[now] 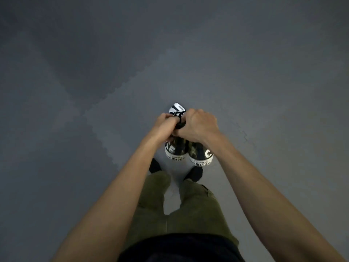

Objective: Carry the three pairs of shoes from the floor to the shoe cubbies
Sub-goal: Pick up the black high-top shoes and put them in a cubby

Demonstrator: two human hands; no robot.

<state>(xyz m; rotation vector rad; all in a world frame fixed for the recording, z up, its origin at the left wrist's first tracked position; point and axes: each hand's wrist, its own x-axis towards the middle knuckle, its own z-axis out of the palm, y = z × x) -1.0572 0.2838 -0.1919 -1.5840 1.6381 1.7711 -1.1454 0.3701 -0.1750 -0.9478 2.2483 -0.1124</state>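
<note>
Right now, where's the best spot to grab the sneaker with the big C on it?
Probably by its open collar, from above. The sneaker with the C sits with its heel toward the person and its opening facing up, tight beside the other sneaker, so fingers hook inside more easily than around its sides. The right hand is already over it; the left hand is over its mate.

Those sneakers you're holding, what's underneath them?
Under the sneakers only bare grey floor shows, with the person's dark feet just behind the heels. Both hands, left hand and right hand, cover the shoes' tops; their soles are hidden.
</note>
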